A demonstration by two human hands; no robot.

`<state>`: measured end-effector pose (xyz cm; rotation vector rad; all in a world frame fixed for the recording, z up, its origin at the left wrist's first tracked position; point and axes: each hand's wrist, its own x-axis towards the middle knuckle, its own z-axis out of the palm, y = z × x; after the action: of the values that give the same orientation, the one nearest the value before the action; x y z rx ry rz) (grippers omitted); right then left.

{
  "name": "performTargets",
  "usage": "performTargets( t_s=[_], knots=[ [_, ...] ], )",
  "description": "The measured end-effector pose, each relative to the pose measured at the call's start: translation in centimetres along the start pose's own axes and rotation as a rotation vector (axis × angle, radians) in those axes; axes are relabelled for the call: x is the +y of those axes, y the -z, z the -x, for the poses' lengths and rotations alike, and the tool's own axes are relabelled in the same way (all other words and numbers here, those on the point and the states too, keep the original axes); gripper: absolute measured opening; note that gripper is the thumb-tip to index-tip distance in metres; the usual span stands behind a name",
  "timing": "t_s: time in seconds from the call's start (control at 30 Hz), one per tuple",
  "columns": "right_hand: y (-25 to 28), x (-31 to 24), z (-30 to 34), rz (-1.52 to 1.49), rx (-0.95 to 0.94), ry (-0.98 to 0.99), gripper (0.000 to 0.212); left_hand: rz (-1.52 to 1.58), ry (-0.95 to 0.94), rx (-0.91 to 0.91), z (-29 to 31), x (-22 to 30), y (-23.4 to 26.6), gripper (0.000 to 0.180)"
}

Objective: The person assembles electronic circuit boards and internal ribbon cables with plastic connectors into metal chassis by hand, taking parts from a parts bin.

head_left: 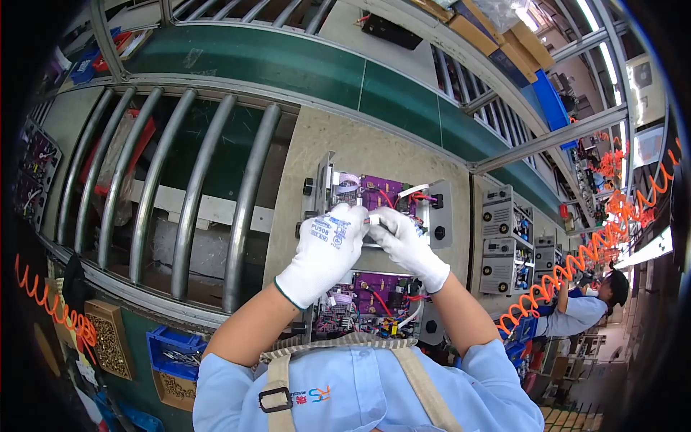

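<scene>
Both hands wear white gloves and meet over the far open metal chassis, whose purple circuit board (377,189) carries red, white and black wires. My left hand (332,241) is closed, its fingertips pressed together at the board's near edge; what they grip is hidden. Right beside it, my right hand (404,241) pinches a small white piece (374,219), which looks like a wire connector. A ribbon cable (348,181) lies at the board's left. Below my wrists sits a second chassis with a similar purple board (380,291) and bundled wires.
Metal rollers (204,194) run to the left of the pale work board (309,144). Bins of screws (108,338) and a blue bin (175,353) stand at lower left. Stacked metal units (498,241) and an orange coiled hose (561,277) are at right, near another person (586,309).
</scene>
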<state>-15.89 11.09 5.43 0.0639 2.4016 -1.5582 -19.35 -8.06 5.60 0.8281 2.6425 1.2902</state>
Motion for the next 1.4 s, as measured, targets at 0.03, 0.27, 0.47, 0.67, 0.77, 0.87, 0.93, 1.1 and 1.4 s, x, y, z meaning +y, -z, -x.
performTargets(
  t_s=[0.03,0.27,0.47,0.67,0.77,0.87,0.93,1.1,1.4],
  knots=[
    [0.2,0.0,-0.5,0.100,0.008,0.060,0.016,-0.030,0.002,0.022,-0.2,-0.1,0.0,0.017],
    [2.9,-0.7,-6.1,0.467,-0.043,-0.246,0.036,0.122,0.014,0.398,-0.8,-3.2,0.5,0.019],
    [3.7,-3.0,-7.2,0.483,-0.204,-0.389,0.034,0.299,0.138,0.332,0.0,-3.3,-0.2,0.023],
    [3.4,-3.3,-7.9,0.513,-0.200,-0.398,0.037,0.330,0.139,0.339,0.1,-3.3,0.2,0.023],
    [3.0,-3.6,-7.9,0.599,-0.171,-0.380,0.039,0.339,0.135,0.330,-0.2,-3.1,0.5,0.024],
    [2.8,-3.6,-7.8,0.697,-0.127,-0.364,0.040,0.337,0.142,0.289,-0.5,-3.1,0.5,0.025],
    [2.6,-4.5,-7.8,0.763,-0.114,-0.348,0.040,0.324,0.124,0.272,-0.6,-3.3,0.4,0.025],
    [1.9,-5.5,-7.3,0.689,-0.060,-0.513,0.038,0.260,0.072,0.295,-0.7,-5.1,-0.2,0.032],
    [-5.8,-3.5,2.5,-0.525,0.291,0.143,0.035,0.089,0.093,-0.129,1.5,0.9,0.7,0.079]
  ],
)
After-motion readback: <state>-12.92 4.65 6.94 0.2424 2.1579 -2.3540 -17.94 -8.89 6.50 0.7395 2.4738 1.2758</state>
